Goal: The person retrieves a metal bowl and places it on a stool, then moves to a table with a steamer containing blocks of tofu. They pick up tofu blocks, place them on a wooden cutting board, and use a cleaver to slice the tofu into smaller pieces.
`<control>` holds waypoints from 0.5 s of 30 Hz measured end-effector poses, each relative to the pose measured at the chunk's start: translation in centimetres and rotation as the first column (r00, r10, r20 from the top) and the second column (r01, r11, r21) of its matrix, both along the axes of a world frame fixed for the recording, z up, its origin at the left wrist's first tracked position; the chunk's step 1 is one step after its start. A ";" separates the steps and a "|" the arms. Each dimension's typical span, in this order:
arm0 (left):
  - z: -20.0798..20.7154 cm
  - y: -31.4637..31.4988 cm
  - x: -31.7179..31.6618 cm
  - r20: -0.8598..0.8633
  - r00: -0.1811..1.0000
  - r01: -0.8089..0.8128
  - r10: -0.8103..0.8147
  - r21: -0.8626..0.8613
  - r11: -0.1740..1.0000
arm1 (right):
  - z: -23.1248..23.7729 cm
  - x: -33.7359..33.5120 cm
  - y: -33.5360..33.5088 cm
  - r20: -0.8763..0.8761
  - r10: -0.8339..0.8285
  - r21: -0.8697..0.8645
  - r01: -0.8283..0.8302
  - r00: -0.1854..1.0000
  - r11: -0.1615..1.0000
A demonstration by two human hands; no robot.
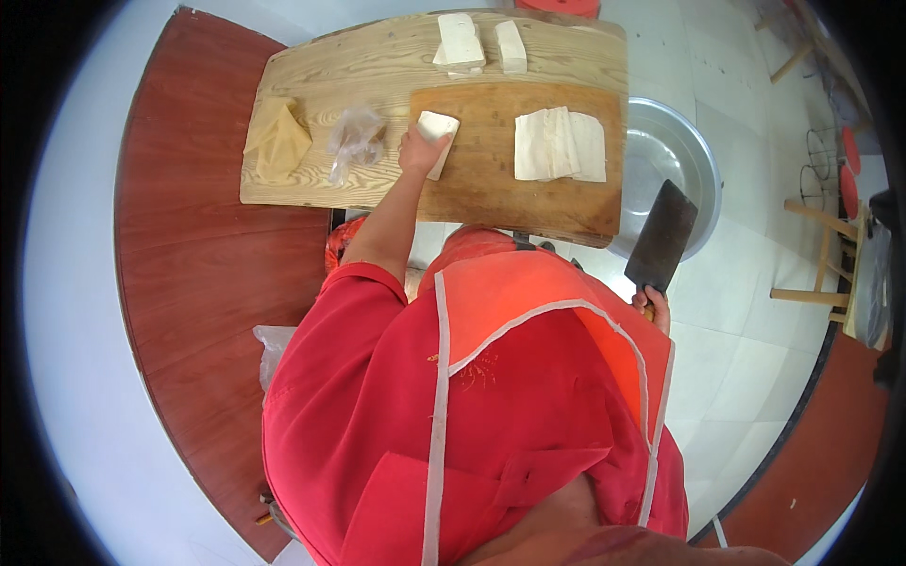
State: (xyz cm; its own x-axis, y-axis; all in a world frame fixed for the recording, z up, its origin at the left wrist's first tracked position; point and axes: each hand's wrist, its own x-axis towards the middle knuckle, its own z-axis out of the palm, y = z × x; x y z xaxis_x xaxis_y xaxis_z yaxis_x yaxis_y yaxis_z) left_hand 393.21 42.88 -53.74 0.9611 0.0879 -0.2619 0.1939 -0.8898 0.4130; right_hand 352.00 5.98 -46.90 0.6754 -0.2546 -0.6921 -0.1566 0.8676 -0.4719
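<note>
My left hand [417, 151] grips a white tofu block [439, 132] at the left edge of the brown cutting board [491, 179]. A stack of thin pale tofu sheets [559, 144] lies on the board's right half. My right hand [653, 304] holds a dark rectangular cleaver [662, 236] by its handle, blade pointing up and away, off the board's right corner and over the floor. Two more white tofu blocks [461, 41] [511, 46] rest at the far side of the light wooden table [359, 66].
A crumpled clear plastic bag [355, 141] and a folded yellowish cloth [276, 140] lie on the table's left part. A large metal basin [665, 151] sits on the tiled floor to the right. Wooden stools [830, 255] stand farther right.
</note>
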 end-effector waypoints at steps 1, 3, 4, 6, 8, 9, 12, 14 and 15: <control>-0.7 0.5 0.6 0.128 0.991 -0.033 0.025 0.059 0.998 | 0.0 0.2 -0.1 0.003 0.011 -0.004 -0.011 1.000 1.000; -1.3 2.1 2.1 0.042 0.999 0.016 -0.015 -0.009 1.000 | 0.1 0.8 -0.1 0.006 0.020 -0.017 -0.019 1.000 1.000; -1.5 2.8 2.6 -0.031 0.999 0.032 -0.033 -0.040 0.999 | 0.2 1.0 0.0 0.005 0.015 -0.027 -0.015 1.000 1.000; -1.7 3.6 2.9 -0.030 1.000 -0.006 -0.004 -0.310 0.951 | 0.6 1.8 0.4 0.002 0.006 -0.035 -0.006 1.000 0.999; -1.8 3.7 2.6 -0.109 0.993 -0.087 0.036 -0.511 0.855 | 1.3 2.5 1.0 -0.024 -0.018 -0.028 0.017 1.000 0.999; -1.8 3.4 2.3 -0.080 0.996 -0.066 0.029 -0.503 0.862 | 1.7 2.9 1.3 -0.024 -0.007 -0.046 0.006 1.000 0.999; -1.9 2.1 1.6 -0.014 1.000 -0.016 0.010 -0.520 0.854 | 2.7 4.1 2.2 -0.040 -0.014 -0.076 0.011 0.999 0.997; -1.9 1.4 1.4 -0.067 0.997 -0.070 0.041 -0.536 0.842 | 3.2 4.9 2.7 -0.027 0.000 -0.079 -0.002 1.000 0.997; -1.8 1.3 1.4 -0.069 0.998 -0.044 0.013 -0.473 0.880 | 3.4 5.3 2.9 -0.030 -0.008 -0.080 0.005 1.000 0.997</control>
